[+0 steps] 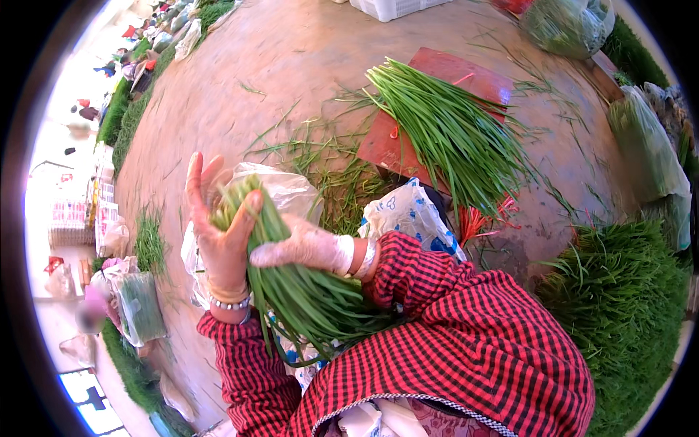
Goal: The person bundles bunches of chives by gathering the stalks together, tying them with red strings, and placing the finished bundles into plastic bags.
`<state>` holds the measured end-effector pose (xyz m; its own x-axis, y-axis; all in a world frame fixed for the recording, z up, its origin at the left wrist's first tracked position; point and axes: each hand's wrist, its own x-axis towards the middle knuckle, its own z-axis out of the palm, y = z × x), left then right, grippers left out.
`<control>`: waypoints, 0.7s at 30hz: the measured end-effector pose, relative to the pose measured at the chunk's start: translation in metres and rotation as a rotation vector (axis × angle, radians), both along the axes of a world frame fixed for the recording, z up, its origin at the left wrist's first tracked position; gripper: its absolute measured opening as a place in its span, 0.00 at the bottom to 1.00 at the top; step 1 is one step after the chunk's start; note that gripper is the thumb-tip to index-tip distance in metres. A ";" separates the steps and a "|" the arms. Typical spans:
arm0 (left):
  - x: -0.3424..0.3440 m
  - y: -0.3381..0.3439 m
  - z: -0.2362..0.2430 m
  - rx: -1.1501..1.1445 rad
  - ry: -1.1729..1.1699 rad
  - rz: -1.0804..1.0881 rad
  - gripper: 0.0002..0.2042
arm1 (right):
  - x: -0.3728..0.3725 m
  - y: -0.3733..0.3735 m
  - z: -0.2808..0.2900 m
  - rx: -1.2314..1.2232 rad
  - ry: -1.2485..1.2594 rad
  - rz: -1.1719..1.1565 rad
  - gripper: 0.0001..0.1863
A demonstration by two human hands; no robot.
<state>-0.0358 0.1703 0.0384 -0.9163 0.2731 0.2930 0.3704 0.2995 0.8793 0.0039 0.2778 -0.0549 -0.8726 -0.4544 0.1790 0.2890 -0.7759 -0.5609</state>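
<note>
A bunch of garlic chives point(298, 291) lies slanted in front of me, its pale stalk ends up and its green leaves trailing over my lap. My right hand point(306, 244), in a thin pale glove, is closed around the stalks, with some fingers hidden. Against the stalk ends rests my left hand point(222, 240), its fingers stretched upward and apart, and its thumb touching the stalks. Ahead to the right, a larger pile of chives point(451, 131) lies across a reddish board point(382, 142).
Red ties point(484, 222) hang beside the board. Loose leaves point(342, 197) litter the floor around a white plastic bag point(280, 186). At my right sits a big heap of chives point(619, 313). A white crate point(393, 7) stands far ahead, and a filled clear bag point(568, 29) far right.
</note>
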 end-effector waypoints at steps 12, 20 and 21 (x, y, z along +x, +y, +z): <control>-0.008 0.030 -0.021 0.741 -0.247 -0.355 0.49 | -0.034 0.033 0.019 1.054 0.348 -1.030 0.47; -0.029 0.009 -0.007 0.355 -0.261 -0.086 0.38 | -0.031 0.043 0.031 1.275 0.872 -0.761 0.57; -0.032 0.010 0.001 0.370 -0.268 -0.120 0.38 | -0.032 0.067 0.050 1.207 0.858 -0.629 0.61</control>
<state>-0.0675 0.1808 0.0399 -0.9413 0.3035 0.1480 0.1286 -0.0830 0.9882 -0.0285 0.3447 -0.0046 -0.8016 -0.3114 0.5103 -0.5960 0.3494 -0.7230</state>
